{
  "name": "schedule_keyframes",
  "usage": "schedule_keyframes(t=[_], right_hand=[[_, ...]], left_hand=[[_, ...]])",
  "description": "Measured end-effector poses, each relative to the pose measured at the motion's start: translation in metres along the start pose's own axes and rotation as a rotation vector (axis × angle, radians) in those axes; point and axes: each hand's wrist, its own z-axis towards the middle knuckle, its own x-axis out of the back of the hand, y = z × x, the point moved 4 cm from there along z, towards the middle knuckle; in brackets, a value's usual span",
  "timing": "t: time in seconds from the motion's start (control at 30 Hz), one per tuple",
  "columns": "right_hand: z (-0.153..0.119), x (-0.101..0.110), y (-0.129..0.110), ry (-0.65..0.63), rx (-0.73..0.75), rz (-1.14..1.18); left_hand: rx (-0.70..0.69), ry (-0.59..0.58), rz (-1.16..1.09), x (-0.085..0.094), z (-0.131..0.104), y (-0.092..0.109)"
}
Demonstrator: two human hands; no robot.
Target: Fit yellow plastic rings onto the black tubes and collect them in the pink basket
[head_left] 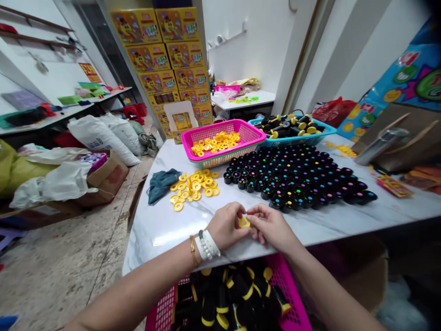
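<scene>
Near the table's front edge, my left hand (228, 226) is closed on a yellow ring (244, 222), its fingers pinching the ring's side. My right hand (270, 225) meets it from the other side, fingertips pressed together at the same ring. Loose yellow rings (196, 185) lie in a pile beyond my left hand, beside a dark teal cloth (161, 185). Rows of black cylinders (292, 177) with small coloured dots on top stand beyond my right hand. Below my wrists, a pink basket (296, 303) holds black pieces with yellow ends.
At the table's back, a pink basket (253, 134) holds yellow rings, and a blue basket (325, 131) holds black and yellow pieces. Stacked yellow boxes (155, 59) rise behind. A metallic cylinder (382, 145) and a brown paper bag (408, 161) are at the right.
</scene>
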Motion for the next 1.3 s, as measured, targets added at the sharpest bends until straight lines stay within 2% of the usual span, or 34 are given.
schedule_keyframes(t=[0.1,0.2,0.37,0.5,0.67,0.87,1.13,1.2,1.3], right_hand=[[-0.002,-0.001,-0.002,0.041,0.011,-0.048],[-0.001,-0.003,-0.011,0.088,0.071,-0.333],[0.0,-0.007,-0.022,0.042,0.241,-0.683],[-0.016,-0.014,-0.015,-0.016,0.363,-0.841],[-0.036,-0.019,-0.009,0.013,0.377,-0.843],[-0.051,-0.013,-0.007,-0.053,0.506,-0.787],[-0.061,-0.018,-0.012,-0.022,0.595,-0.69],[-0.062,-0.017,-0.009,-0.017,0.564,-0.617],[-0.055,-0.008,-0.002,0.028,0.382,-0.507]], left_hand=[[-0.013,0.049,-0.12,0.001,0.028,-0.009],[-0.043,0.072,-0.116,0.003,0.045,-0.018],[-0.105,0.161,0.027,0.012,0.059,-0.025],[-0.147,0.206,0.295,0.013,0.076,-0.032],[-0.11,0.207,0.464,0.007,0.087,-0.037],[-0.101,0.214,0.499,0.005,0.081,-0.035],[-0.012,0.173,0.575,0.002,0.086,-0.025],[-0.003,0.192,0.559,0.002,0.085,-0.024],[-0.003,0.253,0.495,0.002,0.085,-0.026]])
